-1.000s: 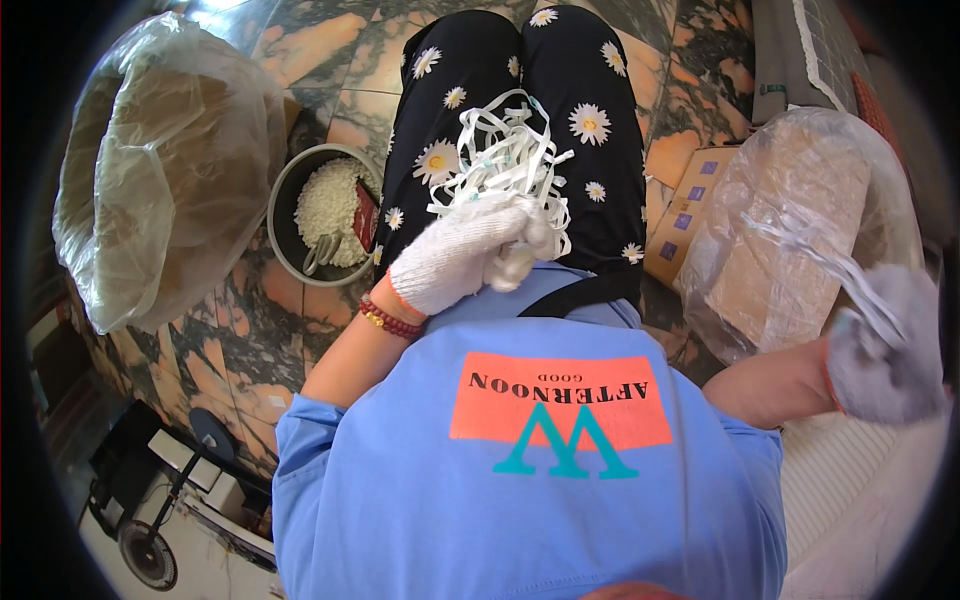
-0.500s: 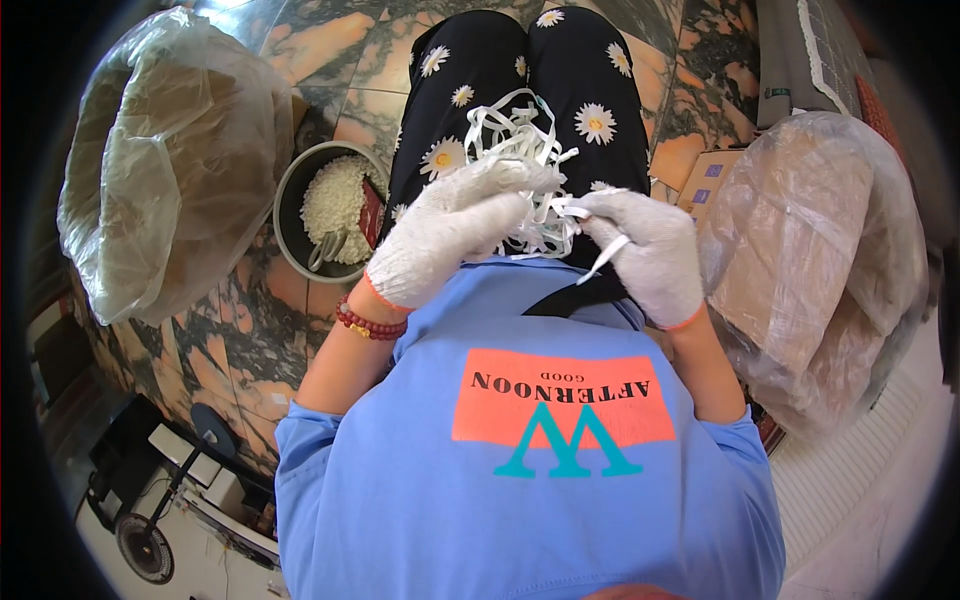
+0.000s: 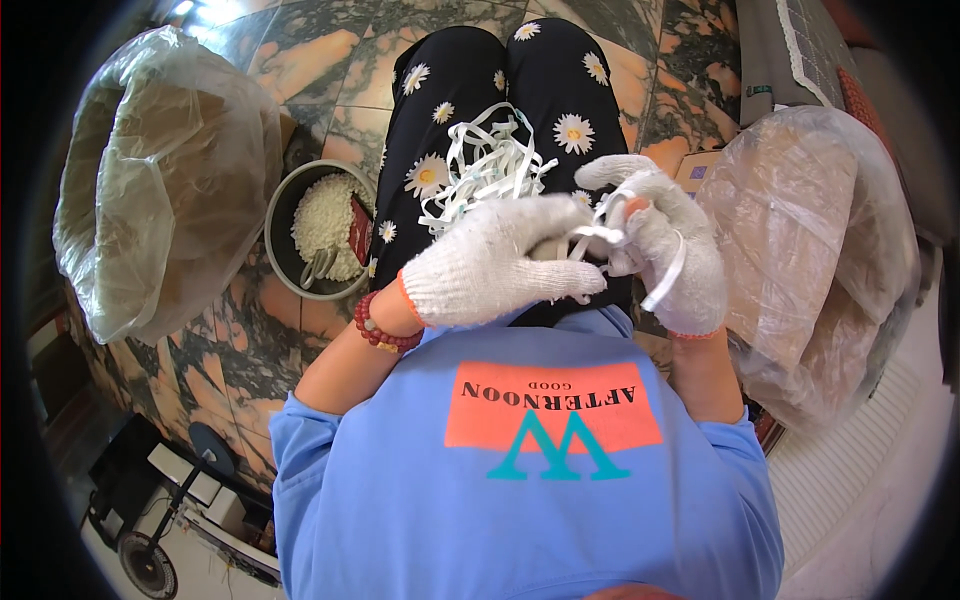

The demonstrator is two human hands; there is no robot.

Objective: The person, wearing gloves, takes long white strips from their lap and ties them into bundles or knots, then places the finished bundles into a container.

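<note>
shifting rightward over black daisy-print trousers (image 3: 455,75), gloved left hand (image 3: 490,262) now just beside right hand (image 3: 692,228): likely two-handed handling. left half-curled, hold unclear; right closed on strip (image 3: 668,284). white bundle (image 3: 492,165) lies tangled on trousers, beyond left hand. strip itself: flat, narrow, white, bent between hands, loose end by right palm.

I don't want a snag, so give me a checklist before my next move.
1. Right hand holding a white strip: ok.
2. Left hand gripping a strip: cannot tell, contact is unclear.
3. Left hand close to right hand: ok.
4. Strip pile resting on the black floral trousers: ok.
5. Piled strips lying separate: not ok, they overlap and tangle.
6. Pot of white pieces upright beside the trousers: ok.
</note>
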